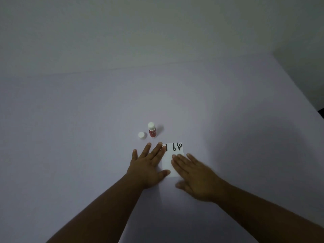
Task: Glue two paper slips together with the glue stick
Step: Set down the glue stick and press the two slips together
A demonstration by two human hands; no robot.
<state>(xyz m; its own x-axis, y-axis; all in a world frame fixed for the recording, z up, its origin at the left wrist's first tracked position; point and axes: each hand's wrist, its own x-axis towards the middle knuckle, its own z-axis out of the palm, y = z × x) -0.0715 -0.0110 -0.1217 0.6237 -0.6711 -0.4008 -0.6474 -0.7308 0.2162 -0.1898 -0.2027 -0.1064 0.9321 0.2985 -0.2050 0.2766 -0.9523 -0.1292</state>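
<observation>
Both forearms run out past the bottom edge, so nothing above them shows. The left hand [148, 165] covers the left side of the paper [172, 155], hiding part of the black marks [176, 146] printed along its far edge; the right hand [194, 176], slightly blurred, hides its near right corner. Whether one slip or two lie there cannot be told. The label on the glue stick [152, 129] is too small to read. The counter [70, 137] is cut off at left and bottom.

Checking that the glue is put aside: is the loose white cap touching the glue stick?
Apart. The head view shows the white cap lying left of the upright glue stick, with a strip of bare table between them.
</observation>
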